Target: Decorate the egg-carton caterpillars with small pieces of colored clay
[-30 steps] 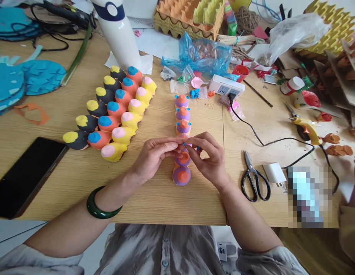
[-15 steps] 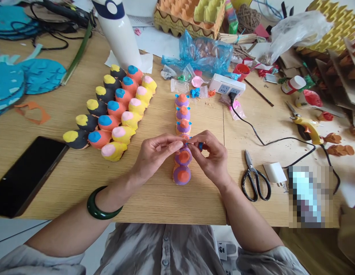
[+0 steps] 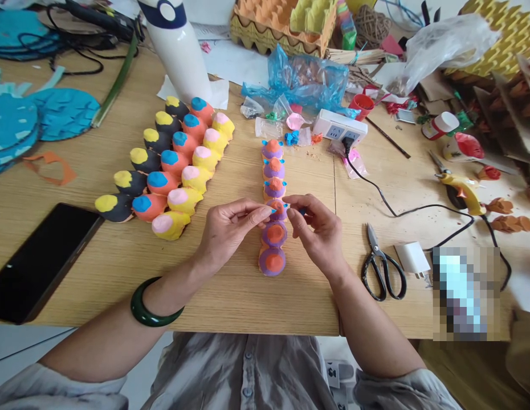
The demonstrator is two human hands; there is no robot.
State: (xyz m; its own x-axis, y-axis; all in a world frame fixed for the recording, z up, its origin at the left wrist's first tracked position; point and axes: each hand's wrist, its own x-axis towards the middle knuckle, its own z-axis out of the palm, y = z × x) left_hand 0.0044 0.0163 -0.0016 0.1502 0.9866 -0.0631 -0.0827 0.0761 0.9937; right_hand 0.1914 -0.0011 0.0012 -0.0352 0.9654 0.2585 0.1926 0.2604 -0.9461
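A single row of egg-carton cups lies in front of me, painted purple with orange tops. Small blue bits stick to the sides of the far cups; the two nearest have none. Over the fourth cup from the back, my left hand pinches a tiny blue piece of clay between thumb and forefinger. On the cup's other side is my right hand, thumb and forefinger slightly apart. Its curled fingers hold a blue lump of clay, mostly hidden behind them.
Painted cup rows and a black phone lie left. Right are scissors, a white charger, a yellow glue gun and a power strip with its cable. A white bottle and egg trays stand behind.
My hands have drawn apart a little above the row, the right one moving right. The tiny blue piece now shows at my left fingertips.
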